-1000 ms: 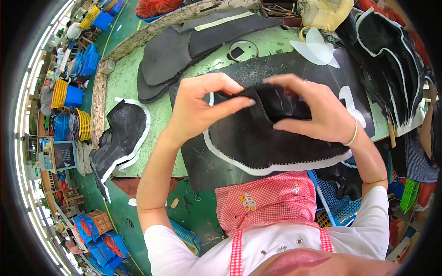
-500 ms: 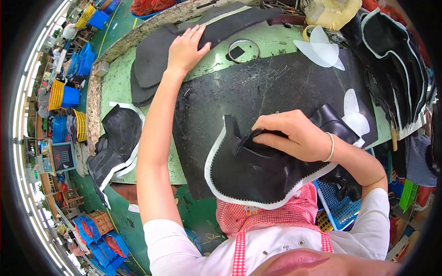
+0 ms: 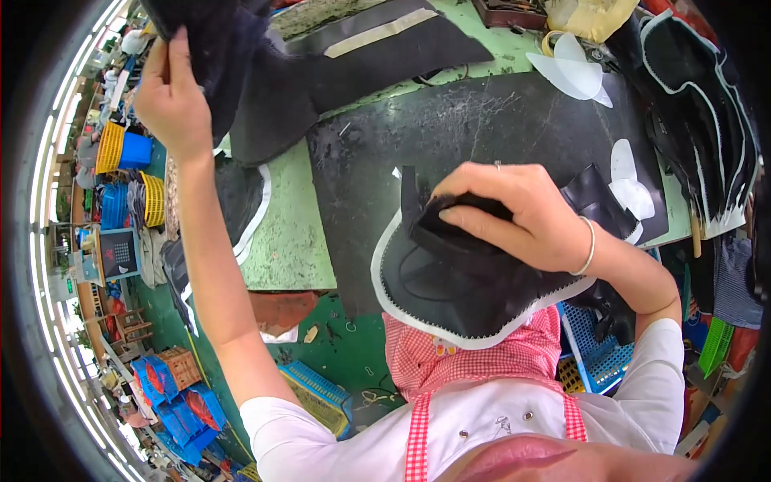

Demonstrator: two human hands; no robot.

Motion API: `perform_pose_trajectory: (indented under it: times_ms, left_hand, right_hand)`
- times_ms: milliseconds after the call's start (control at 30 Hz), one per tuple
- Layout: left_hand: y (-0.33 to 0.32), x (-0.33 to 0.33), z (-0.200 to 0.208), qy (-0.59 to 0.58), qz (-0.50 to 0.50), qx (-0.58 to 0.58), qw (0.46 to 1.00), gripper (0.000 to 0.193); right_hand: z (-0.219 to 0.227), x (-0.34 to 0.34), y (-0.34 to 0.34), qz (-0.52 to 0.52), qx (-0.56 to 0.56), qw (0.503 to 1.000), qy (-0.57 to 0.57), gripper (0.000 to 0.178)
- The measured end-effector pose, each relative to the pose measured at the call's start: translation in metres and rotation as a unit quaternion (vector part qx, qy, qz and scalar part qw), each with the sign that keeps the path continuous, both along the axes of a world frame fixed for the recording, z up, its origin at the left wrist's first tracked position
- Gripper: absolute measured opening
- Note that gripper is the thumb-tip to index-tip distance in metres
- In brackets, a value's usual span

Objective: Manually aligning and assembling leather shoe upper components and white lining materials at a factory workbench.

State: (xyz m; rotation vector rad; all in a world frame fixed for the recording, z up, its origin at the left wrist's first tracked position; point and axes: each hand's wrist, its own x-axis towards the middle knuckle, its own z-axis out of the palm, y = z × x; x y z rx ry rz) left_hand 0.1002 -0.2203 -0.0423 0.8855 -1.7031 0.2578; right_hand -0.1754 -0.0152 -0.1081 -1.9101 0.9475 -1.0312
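My left hand [image 3: 174, 100] is pinching a dark sheet [image 3: 233, 64], far left; my right hand [image 3: 520, 218] is pinching the black piece [image 3: 450, 289], near centre; white edging [image 3: 470, 344] is already lining it; the sheet isn't touching it yet.

This looks like a workshop: the green worktop [image 3: 285, 261] is scuffed, its black mat [image 3: 361, 153] scratched, with cut sheets [image 3: 393, 68] at twelve o'clock, a tool box [image 3: 514, 23] at one, baskets [image 3: 153, 199] at nine.
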Motion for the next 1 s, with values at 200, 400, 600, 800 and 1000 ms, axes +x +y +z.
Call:
perform_pose_trajectory:
  times_ms: [200,400,600,800,1000]
  left_hand:
    - [0.061,-0.001,0.043,-0.037,0.046,-0.115,0.992,0.02]
    - [0.152,-0.075,-0.06,-0.314,-0.132,0.134,0.93,0.022]
    - [0.159,-0.052,-0.094,-0.143,-0.251,0.384,0.877,0.026]
    - [0.093,0.027,-0.127,-0.233,0.1,0.375,0.892,0.039]
    - [0.091,-0.015,-0.136,-0.315,0.016,0.311,0.896,0.042]
  right_hand:
    - [0.007,0.02,0.003,0.031,-0.079,0.995,-0.06,0.021]
    - [0.026,0.005,0.033,-0.01,-0.053,0.998,-0.043,0.023]
    - [0.013,-0.005,0.06,-0.012,-0.099,0.995,0.011,0.014]
    - [0.024,0.0,0.075,0.077,-0.031,0.996,-0.029,0.013]
    - [0.027,0.012,0.076,0.121,0.001,0.992,-0.04,0.014]
